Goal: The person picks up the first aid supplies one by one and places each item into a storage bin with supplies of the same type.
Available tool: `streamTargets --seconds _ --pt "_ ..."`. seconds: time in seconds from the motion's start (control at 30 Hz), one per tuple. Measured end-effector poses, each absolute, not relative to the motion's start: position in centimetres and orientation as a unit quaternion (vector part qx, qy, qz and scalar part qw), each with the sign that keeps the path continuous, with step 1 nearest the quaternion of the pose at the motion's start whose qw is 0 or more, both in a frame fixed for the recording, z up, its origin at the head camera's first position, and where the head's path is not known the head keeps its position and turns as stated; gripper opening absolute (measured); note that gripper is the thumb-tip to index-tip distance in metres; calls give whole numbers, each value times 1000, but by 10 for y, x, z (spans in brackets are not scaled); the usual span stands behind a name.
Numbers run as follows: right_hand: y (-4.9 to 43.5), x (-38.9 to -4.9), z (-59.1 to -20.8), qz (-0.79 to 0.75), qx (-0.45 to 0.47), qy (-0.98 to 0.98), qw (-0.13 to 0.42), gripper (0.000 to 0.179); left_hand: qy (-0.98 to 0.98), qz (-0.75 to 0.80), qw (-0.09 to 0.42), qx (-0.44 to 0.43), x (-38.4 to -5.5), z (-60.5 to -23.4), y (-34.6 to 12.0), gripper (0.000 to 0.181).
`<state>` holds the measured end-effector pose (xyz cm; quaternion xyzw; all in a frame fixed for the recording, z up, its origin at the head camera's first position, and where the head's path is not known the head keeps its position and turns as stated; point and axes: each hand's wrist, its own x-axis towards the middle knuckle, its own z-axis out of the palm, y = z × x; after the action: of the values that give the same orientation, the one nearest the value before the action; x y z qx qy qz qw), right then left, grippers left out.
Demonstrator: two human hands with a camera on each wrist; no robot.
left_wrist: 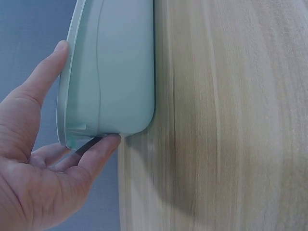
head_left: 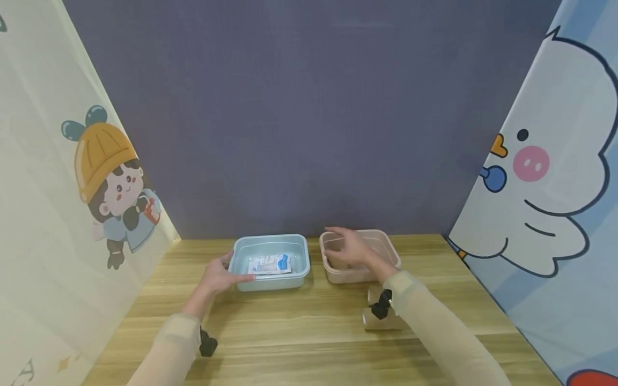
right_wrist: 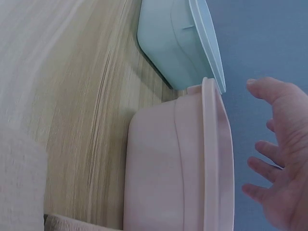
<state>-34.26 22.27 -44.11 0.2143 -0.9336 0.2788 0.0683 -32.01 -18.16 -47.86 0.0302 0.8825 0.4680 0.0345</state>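
Note:
My left hand (head_left: 219,274) holds the left end of a light blue plastic basket (head_left: 272,283). In the left wrist view its thumb (left_wrist: 50,67) lies against the rim and the fingers bend round the end wall. Inside that basket lies a flat white packet with blue print (head_left: 270,264). My right hand (head_left: 352,249) hovers over a pink plastic basket (head_left: 354,276), fingers spread and nothing held. In the right wrist view this hand (right_wrist: 284,149) is apart from the pink rim (right_wrist: 211,154). A brown item (head_left: 338,262) shows partly inside the pink basket below the hand.
Two light brown rolls, the nearer one (head_left: 381,320) fully in front of the other, lie under the right forearm, partly hidden. Both baskets stand side by side near the back of the wooden table (head_left: 289,343). A dark panel (head_left: 309,134) rises behind; printed curtains flank both sides.

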Motion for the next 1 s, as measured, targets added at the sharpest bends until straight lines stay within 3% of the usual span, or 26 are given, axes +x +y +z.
streamTargets --seconds 1.0 --pt "253 -333 -439 232 185 -953 67 72 880 472 42 28 -319 -476 -183 124"
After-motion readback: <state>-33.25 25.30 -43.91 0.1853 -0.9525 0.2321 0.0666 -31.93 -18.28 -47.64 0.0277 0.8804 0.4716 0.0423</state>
